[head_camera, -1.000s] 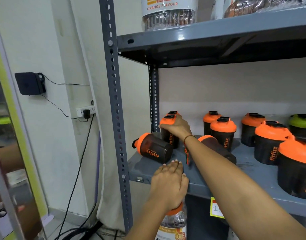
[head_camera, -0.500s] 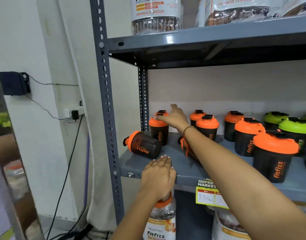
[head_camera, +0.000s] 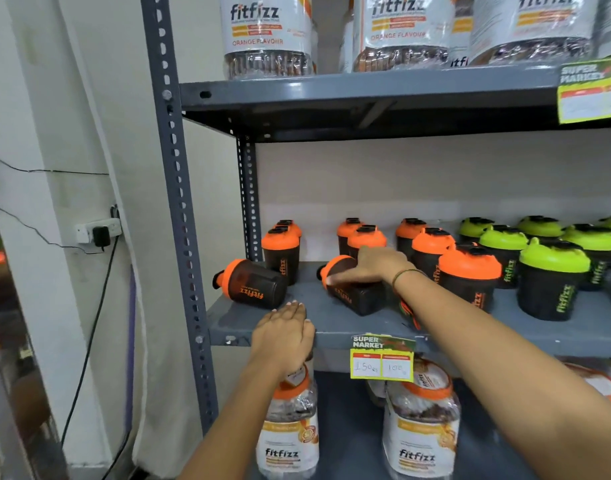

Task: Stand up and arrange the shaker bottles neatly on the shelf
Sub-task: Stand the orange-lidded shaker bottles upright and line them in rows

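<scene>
grey metal shelf (head_camera: 331, 332) | white wall (head_camera: 435, 174) | wall socket (head_camera: 98, 231)

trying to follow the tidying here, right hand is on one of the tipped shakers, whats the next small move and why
Probably close the right hand around the fallen shaker under it and tip it upright. It lies on its side on the shelf, its orange lid pointing left, while the bottles behind stand in rows. The left hand only rests on the shelf edge. A second tipped shaker waits further left.

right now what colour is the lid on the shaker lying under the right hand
Orange, on the tipped shaker beneath the right hand; the head view shows it best.
</scene>
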A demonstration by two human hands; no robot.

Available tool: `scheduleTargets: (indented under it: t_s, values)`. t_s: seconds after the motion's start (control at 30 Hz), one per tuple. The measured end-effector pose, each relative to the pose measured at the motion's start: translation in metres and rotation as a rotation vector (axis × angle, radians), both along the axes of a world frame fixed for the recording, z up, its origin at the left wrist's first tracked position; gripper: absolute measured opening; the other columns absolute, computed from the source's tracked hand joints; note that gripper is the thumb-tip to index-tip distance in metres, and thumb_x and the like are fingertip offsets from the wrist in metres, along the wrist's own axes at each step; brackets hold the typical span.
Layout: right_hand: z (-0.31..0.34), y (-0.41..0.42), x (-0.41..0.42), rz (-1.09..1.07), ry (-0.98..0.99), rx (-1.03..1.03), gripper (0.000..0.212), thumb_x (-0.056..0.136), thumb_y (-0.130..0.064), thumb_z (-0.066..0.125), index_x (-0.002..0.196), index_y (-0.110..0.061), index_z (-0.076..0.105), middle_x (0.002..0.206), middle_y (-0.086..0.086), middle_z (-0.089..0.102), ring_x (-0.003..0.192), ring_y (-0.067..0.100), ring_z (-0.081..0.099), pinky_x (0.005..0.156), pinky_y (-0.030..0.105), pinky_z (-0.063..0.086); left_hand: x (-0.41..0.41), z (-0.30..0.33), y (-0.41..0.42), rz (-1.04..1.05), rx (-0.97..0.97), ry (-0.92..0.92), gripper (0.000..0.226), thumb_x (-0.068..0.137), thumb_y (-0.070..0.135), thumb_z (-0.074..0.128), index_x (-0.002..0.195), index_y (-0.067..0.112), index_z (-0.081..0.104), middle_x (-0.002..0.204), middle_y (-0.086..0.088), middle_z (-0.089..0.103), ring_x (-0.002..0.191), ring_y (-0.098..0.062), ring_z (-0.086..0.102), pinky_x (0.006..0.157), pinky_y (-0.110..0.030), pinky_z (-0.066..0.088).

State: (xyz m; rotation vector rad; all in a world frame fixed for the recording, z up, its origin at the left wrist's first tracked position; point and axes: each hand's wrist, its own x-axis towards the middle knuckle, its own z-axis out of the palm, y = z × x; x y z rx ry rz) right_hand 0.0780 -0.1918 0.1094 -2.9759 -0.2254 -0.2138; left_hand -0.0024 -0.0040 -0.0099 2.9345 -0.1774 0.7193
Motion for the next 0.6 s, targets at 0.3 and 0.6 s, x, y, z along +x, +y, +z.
scheduleTargets:
  t_s: [0.3,0.6]
  values:
    - [-0.022,-0.004,-0.002,0.01,0.14,0.211,0.087,0.068,-0.067,0.071,0.132,-0.011,0.052,0.131,0.009,0.057,0.118,0.03,0.055,0.089,0.038,0.053,0.001,0.002,0.001,-0.011,-0.002,0.033,0.053,0.098,0.036,0.022,0.145,0.013,0.034,0.153,-0.004,0.034,0.14,-0.015,0.029,0.116,-0.033,0.02]
    - [-0.052,-0.029,-0.005,0.31,0.21,1.312,0.058,0.076,-0.022,0.081,0.127,-0.019,0.054,0.123,0.009,0.068,0.115,0.026,0.064,0.097,0.04,0.053,0.0,0.001,0.001,-0.014,-0.01,0.022,0.053,0.099,0.037,0.021,0.145,0.015,0.032,0.154,-0.004,0.033,0.14,-0.015,0.029,0.116,-0.034,0.021]
